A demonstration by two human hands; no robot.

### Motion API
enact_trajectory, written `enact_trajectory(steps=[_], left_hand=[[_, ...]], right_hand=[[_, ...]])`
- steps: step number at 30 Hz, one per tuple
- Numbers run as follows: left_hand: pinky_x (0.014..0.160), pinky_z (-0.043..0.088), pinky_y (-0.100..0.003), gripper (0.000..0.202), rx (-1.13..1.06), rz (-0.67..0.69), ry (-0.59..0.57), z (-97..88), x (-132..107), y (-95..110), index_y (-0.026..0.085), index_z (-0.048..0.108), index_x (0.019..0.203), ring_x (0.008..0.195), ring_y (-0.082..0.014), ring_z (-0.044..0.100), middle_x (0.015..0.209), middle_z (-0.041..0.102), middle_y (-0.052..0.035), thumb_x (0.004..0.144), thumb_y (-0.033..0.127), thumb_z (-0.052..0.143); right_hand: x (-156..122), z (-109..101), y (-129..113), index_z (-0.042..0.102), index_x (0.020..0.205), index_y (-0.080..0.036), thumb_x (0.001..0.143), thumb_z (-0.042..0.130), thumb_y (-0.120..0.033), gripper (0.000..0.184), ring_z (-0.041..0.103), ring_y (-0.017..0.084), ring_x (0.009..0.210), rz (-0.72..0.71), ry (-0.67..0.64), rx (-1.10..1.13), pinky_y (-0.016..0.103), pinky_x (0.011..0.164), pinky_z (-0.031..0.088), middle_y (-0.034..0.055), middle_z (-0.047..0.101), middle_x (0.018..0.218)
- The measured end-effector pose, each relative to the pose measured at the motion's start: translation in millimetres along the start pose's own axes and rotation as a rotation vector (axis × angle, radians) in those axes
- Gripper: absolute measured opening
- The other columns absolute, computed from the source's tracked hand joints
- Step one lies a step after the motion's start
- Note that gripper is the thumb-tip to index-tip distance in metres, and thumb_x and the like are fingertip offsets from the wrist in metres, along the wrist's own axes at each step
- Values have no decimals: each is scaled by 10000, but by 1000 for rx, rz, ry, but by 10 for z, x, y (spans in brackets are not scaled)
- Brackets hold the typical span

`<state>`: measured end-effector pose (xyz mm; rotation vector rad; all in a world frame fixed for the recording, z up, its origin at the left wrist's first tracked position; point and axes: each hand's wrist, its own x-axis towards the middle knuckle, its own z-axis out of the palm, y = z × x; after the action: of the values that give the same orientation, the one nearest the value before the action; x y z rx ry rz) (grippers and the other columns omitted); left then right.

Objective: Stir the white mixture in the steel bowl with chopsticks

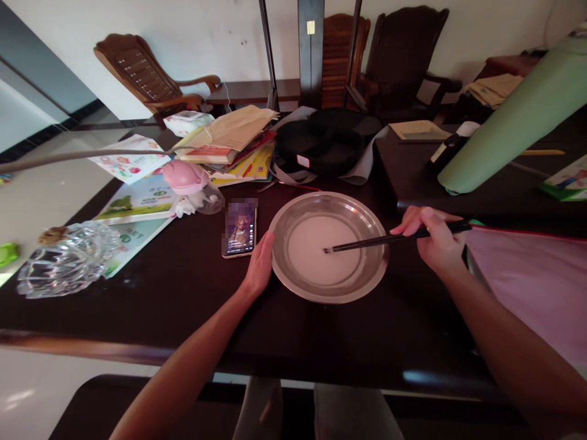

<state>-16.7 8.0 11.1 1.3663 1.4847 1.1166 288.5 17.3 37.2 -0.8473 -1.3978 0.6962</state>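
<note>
While left hand (260,264), unclenched, braces bowl (370,267) at 9 o'clock, right hand (438,241) pinches chopsticks (367,242) from 3; gentle strokes should keep liquid (309,256) in.

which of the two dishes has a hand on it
The round metal dish, holding whitish contents: the left hand rests against its rim. The clear glass dish at far left has no hand touching it.

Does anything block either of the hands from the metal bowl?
Nothing visible does. The left hand touches the bowl; the right hand holds chopsticks over the rim, toward the pale liquid. The phone lies to one side.
</note>
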Motion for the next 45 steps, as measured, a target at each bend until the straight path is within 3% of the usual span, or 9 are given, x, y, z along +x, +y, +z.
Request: enact_trajectory(steps=[7, 9, 14, 16, 24, 30, 32, 39, 45], left_hand=[[950, 450, -356, 439, -16, 4, 5, 1, 5, -10, 177, 610, 779, 1033, -244, 601, 890, 698, -68, 909, 535, 391], [936, 459, -359, 444, -17, 18, 8, 2, 5, -15, 179, 595, 751, 1005, -242, 605, 866, 692, -63, 906, 544, 396], [914, 473, -364, 450, -25, 35, -3, -2, 7, -31, 180, 585, 740, 981, -242, 610, 829, 681, -58, 911, 547, 387], [918, 473, -366, 446, -28, 39, -8, -6, 10, -34, 180, 598, 762, 996, -244, 610, 831, 682, -56, 913, 543, 387], [933, 455, -361, 444, 8, 40, -5, -6, 9, -24, 174, 621, 789, 1019, -245, 601, 878, 692, -66, 927, 511, 366], [919, 456, -347, 436, -4, 53, -11, -1, 15, -44, 172, 620, 804, 1001, -233, 599, 892, 691, -65, 928, 505, 368], [933, 454, -362, 440, -7, 50, -8, 0, 14, -40, 168, 630, 826, 1028, -244, 597, 912, 694, -75, 925, 509, 370], [923, 466, -370, 440, -15, 20, -1, 1, 7, -23, 172, 618, 809, 970, -240, 611, 868, 685, -67, 911, 523, 373], [899, 478, -355, 416, -9, 55, 3, 5, 11, -20, 199, 533, 695, 902, -218, 607, 799, 660, -46, 905, 524, 380]], right_hand=[[-57, 126, -63, 722, 735, -267, 937, 522, -353, 297, 656, 211, 793, 51, -350, -215, 397, 761, 482, 22, 754, 800], [-49, 119, -60, 725, 749, -267, 932, 530, -365, 285, 653, 212, 809, 23, -315, -263, 393, 767, 480, 21, 753, 820], [-3, 16, 10, 687, 608, -252, 936, 523, -335, 376, 630, 190, 613, -22, 17, -113, 354, 626, 455, 12, 688, 629], [0, 0, 33, 675, 574, -252, 937, 512, -332, 405, 595, 183, 533, -52, 27, -10, 351, 563, 430, 10, 669, 574], [-54, 113, -42, 723, 759, -268, 933, 523, -342, 276, 661, 208, 794, -8, -373, -252, 398, 759, 478, 18, 759, 824], [-14, 22, -5, 679, 608, -264, 933, 518, -352, 373, 621, 203, 630, -32, -2, -148, 376, 641, 454, 29, 694, 641], [-11, 7, 11, 656, 559, -261, 931, 509, -367, 414, 578, 195, 542, -53, 17, -38, 369, 576, 426, 26, 664, 566], [-50, 106, -47, 721, 748, -267, 936, 519, -309, 279, 639, 213, 793, -45, -387, -222, 404, 749, 466, 21, 754, 793], [2, 25, 3, 684, 618, -259, 931, 519, -365, 370, 597, 201, 639, -92, -39, -163, 385, 655, 443, 32, 699, 644]])
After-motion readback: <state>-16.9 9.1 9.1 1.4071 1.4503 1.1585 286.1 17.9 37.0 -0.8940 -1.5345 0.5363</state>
